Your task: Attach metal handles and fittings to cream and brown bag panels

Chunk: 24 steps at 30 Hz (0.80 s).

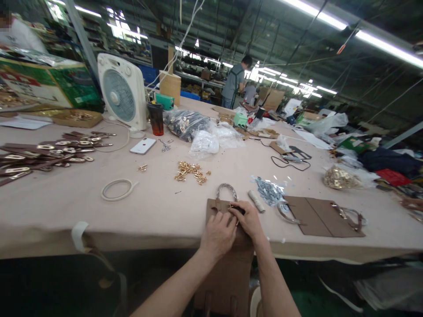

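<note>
A brown bag panel (228, 259) lies at the table's front edge and hangs down over it, with a plastic-wrapped handle (226, 189) standing at its far end. On the panel, my left hand (218, 233) has its fingers bent and pressed together; what is under the fingertips is hidden. Beside it, my right hand (249, 220) pinches a short dark strap (238, 209) near the handle's base. A bit of gold metal shows by the fingers. A grey rolled piece (256, 201) rests just right of the panel.
Gold fasteners (190, 171) lie in a loose pile, with thin grey plates (269, 190) farther right. Another brown bag panel (322, 215) lies flat at right. Leftward are a tape roll (116, 190), phone (143, 145), cup (156, 119), fan (121, 92) and brown straps (42, 154).
</note>
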Motion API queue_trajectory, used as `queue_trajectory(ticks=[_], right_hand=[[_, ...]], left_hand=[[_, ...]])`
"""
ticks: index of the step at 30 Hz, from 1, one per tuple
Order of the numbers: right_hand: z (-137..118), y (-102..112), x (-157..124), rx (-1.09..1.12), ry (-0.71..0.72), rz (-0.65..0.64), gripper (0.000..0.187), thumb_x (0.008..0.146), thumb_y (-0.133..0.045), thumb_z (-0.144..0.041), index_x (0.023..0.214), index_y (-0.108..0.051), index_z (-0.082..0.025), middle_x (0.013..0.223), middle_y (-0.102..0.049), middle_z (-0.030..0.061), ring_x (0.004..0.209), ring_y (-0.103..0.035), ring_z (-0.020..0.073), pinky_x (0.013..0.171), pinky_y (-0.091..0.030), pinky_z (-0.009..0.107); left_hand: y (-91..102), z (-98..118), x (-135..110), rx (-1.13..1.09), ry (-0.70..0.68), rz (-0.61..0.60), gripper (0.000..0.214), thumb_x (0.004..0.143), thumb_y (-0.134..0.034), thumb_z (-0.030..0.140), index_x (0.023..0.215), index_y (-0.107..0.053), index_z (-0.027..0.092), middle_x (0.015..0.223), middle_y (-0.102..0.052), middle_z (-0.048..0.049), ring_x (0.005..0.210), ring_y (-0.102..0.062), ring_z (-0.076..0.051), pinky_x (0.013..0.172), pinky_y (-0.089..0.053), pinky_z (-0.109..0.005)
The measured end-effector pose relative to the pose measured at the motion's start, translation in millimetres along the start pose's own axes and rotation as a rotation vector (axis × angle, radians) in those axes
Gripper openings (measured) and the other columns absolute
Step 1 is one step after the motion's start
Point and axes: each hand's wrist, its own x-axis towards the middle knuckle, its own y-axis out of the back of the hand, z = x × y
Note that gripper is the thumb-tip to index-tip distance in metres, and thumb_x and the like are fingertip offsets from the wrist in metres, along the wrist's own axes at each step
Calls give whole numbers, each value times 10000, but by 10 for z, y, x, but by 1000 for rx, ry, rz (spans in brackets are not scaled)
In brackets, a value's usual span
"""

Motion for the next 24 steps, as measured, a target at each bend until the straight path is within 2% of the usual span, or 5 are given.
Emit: queue_trajectory(ticks=[4, 8, 14, 19, 24], right_hand=[[-26, 25, -8, 24, 40, -22, 175, 810, -815, -362, 976, -835, -311, 991, -798, 64, 981, -681, 283, 981, -504, 463], [-40, 40, -19, 28, 68, -36, 183, 835, -788, -374, 1006, -831, -323, 1015, -796, 63, 1011, -670, 294, 1003, -491, 485], [-11, 31, -19, 71, 45, -14, 163, 812, -811, -383, 966, -834, -334, 1029, -796, 59, 1047, -666, 300, 1057, -473, 510], [1, 30, -21, 37, 80, -38, 159, 844, -788, -340, 997, -831, -345, 1036, -799, 51, 1051, -670, 293, 1043, -485, 506], [9, 28, -31, 33, 94, -56, 161, 864, -769, -333, 1012, -829, -354, 1042, -801, 50, 1051, -674, 295, 1042, -486, 514]], left_hand=[[18, -75, 26, -84, 30, -2, 310, 1056, -409, 292, 1293, -602, 242, 1180, -644, -106, 1059, -584, -281, 849, -504, -423], [73, -222, 106, -225, 203, 31, 316, 1019, -420, 164, 1265, -591, 265, 1267, -593, -74, 980, -632, -203, 776, -526, -319], [145, -369, 224, -94, 423, 161, 306, 877, -683, 261, 1166, -605, 199, 1271, -557, -130, 1161, -540, -311, 974, -505, -441], [267, -404, 398, -46, 494, -19, 351, 831, -743, 351, 1078, -637, 124, 1137, -617, -194, 1085, -591, -351, 944, -498, -457], [346, -504, 531, -213, 616, -158, 296, 799, -711, 295, 1026, -633, 123, 1056, -690, -219, 956, -696, -342, 807, -515, -388]])
